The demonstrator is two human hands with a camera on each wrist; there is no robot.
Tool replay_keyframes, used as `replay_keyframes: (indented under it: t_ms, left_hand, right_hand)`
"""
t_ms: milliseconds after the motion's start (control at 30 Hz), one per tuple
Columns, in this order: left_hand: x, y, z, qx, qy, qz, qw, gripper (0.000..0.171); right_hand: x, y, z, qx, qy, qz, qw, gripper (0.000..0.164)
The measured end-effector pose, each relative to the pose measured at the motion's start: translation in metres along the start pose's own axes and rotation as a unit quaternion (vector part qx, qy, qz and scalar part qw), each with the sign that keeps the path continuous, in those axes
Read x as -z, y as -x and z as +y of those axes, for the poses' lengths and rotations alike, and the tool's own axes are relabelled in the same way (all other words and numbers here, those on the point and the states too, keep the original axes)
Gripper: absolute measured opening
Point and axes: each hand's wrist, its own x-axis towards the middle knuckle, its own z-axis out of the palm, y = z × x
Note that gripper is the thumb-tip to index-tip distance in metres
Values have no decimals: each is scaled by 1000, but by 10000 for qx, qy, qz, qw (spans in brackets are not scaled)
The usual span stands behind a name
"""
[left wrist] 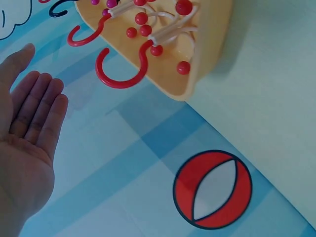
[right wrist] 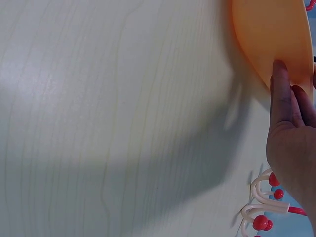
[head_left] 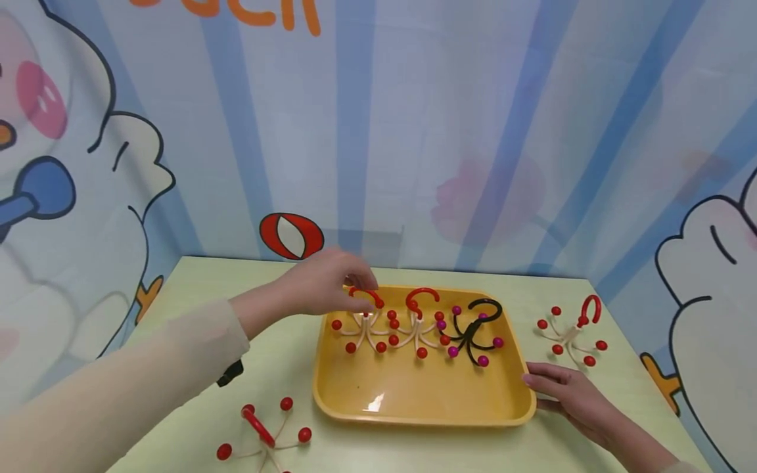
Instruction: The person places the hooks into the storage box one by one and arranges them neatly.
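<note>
pale bench (head_left: 207, 282): loading seems underway; left grip (head_left: 325, 282), outstretched, empty, likely needs another hooked figure (head_left: 258, 426); right grip (head_left: 570, 397) pinches tray (head_left: 426, 397).

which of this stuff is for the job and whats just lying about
In the job, apparently:
yellow tray, right hand gripping its edge
left red-hooked gadget, left hand nearby
middle red-hooked gadget, black gadget, both inside

Lying about, perhaps waiting:
far-right gadget, front gadget, outside the tray
</note>
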Motion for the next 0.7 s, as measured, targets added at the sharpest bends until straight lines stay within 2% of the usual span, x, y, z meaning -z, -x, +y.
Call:
replay_keyframes:
  t_ms: [333,600,700]
  left_hand:
    - [6,51,-20,416,2,77,9991,22]
    - [8,91,-26,834,176,26,9964,24]
    - [6,104,-28,896,192,-15,9958,24]
  right_hand:
    - [0,0,3,-12,-85,23,10000,63]
    - [-1,1,3,20,-87,-27,10000,63]
    - [-1,1,3,36,-60,-11,10000,62]
